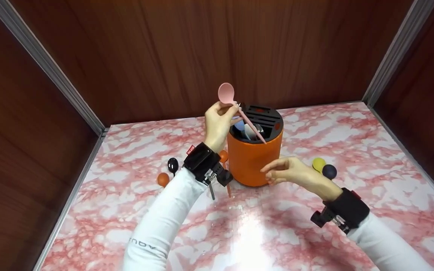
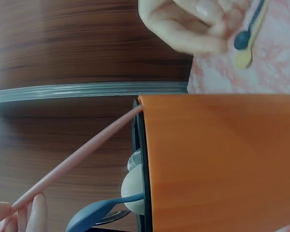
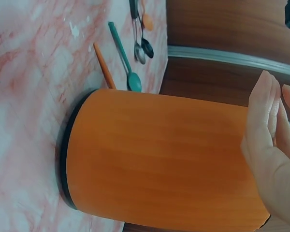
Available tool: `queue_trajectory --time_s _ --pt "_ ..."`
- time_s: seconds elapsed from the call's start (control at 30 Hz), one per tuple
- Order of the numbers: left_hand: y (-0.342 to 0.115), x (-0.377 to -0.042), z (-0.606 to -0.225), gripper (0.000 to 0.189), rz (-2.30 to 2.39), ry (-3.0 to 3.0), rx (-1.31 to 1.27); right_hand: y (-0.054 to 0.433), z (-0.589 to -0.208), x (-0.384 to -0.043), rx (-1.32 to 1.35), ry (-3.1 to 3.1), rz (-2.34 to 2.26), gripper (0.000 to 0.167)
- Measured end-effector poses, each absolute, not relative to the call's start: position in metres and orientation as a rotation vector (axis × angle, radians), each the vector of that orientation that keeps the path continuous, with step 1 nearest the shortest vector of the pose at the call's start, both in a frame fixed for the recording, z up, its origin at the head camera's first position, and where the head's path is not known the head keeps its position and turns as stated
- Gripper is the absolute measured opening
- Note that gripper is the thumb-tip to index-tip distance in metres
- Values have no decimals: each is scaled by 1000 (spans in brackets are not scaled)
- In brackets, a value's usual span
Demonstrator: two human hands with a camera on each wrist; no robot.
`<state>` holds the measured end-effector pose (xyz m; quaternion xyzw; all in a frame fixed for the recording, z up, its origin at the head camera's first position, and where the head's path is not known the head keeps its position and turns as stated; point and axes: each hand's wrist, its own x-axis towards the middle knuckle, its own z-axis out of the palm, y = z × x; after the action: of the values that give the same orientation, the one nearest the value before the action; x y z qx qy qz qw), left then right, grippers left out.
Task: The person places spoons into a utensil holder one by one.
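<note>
My left hand (image 1: 219, 122) pinches a pink spoon (image 1: 226, 93) near its bowl, above the left rim of an orange utensil holder (image 1: 254, 162) with a black slotted top. The bowl points up, and the handle slants down to the right across the holder's opening. In the left wrist view, the tip of the pink spoon's handle (image 2: 82, 152) appears at the rim; I cannot tell whether it touches. A blue spoon (image 2: 94, 212) and a white utensil (image 2: 133, 188) stick out of the holder. Near the holder's front right side, my right hand (image 1: 292, 173) has loosely bent fingers and holds nothing.
Left of the holder lie a black spoon (image 1: 173, 165), an orange spoon (image 1: 163, 179), a metal spoon (image 3: 139, 53), a teal spoon (image 3: 134, 81) and another orange spoon (image 1: 223, 156). A yellow spoon (image 1: 318, 164) and a dark blue spoon (image 1: 329, 172) lie on the right. Wooden walls enclose the marbled tabletop.
</note>
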<state>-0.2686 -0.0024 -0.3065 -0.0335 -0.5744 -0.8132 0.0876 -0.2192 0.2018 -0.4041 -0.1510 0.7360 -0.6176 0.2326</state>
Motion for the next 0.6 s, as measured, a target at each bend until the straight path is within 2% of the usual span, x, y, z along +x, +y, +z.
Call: queue_trajectory --time_s 0.37,0.6 --pt "5 -270 -304 9 -2388 -1676 -161 208 -412 -219 -446 1959 -1708 24" --pt "9 -271 -311 12 -2351 -1778 -172 210 -416 -217 -418 1946 -1711 25"
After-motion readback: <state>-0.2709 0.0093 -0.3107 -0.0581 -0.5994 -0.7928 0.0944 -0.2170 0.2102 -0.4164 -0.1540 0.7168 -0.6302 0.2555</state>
